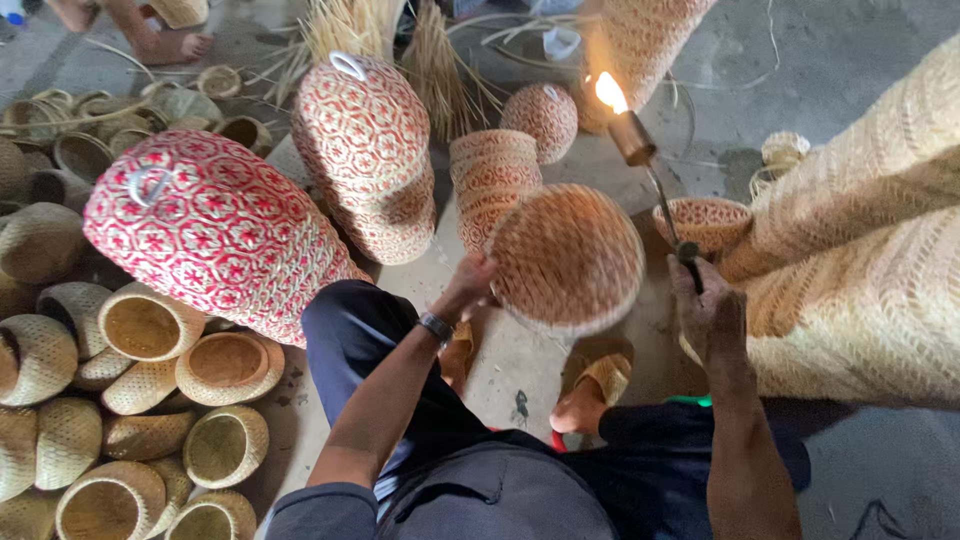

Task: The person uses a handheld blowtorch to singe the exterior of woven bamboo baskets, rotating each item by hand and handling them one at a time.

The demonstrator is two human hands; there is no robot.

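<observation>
Our left hand (pixel 468 285) grips the rim of a round woven basket (pixel 567 257), holding it above the floor (pixel 520 360), dome toward us. Our right hand (pixel 705 305) is closed around a lit torch (pixel 640 150), its flame just above the basket's upper right.

I count plain woven baskets (pixel 145 325) heaped on the floor at left, and stacked red-patterned baskets (pixel 215 230) beside them. Straw bundles (pixel 440 60) lie beyond; pale woven matting (pixel 870 260) sits at right.
</observation>
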